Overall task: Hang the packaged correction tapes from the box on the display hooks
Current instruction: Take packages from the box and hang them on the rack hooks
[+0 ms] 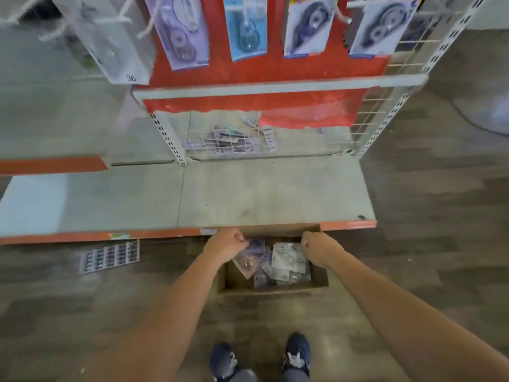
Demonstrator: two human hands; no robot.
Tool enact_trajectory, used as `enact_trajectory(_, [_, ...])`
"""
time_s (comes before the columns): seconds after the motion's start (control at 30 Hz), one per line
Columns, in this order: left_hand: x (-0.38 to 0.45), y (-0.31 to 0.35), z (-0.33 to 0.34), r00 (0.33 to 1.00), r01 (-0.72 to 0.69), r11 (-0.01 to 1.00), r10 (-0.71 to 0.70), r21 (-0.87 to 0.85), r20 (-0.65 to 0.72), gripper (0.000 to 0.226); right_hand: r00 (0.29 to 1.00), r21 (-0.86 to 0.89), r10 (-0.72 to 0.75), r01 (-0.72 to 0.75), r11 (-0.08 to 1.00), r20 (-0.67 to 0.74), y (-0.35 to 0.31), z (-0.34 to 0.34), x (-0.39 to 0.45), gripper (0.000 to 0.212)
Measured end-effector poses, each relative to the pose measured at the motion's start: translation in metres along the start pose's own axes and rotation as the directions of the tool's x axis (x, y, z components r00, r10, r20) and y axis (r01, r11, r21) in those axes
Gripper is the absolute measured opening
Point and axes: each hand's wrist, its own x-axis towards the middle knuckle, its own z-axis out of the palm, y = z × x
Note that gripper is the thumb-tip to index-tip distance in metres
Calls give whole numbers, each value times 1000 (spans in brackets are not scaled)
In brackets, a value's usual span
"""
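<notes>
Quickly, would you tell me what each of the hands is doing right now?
Left hand: pinches a purple correction tape pack in the box.
Right hand: curled; grip cannot be told.

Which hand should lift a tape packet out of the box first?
Probably the left hand: its fingers already pinch a purple packet in the cardboard box. The right hand is curled over the white packets; a grip isn't visible.
</notes>
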Motion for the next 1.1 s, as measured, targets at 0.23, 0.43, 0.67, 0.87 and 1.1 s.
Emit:
enact_trajectory(0.23, [85,-94,121,994,-48,980,27,192,110,26,991,-81,68,-59,995,118,50,143,107,31])
enact_trajectory(0.43, [187,-150,191,992,-94,956,65,279,110,25,984,-192,88,-57,980,155,75,236,215,37])
enact_trajectory(0.67, [311,-185,245,990,84,956,-113,282,88,43,1000,-285,-20,16,958,-11,91,290,336,45])
enact_trajectory(0.87, [352,-196,279,969,235,968,-227,-86,96,48,999,-258,20,-9,966,39,105,309,388,73])
enact_trajectory(1.1, [347,-199,294,852,470,284,-396,-836,344,23,996,-272,80,-67,960,36,107,316,389,90])
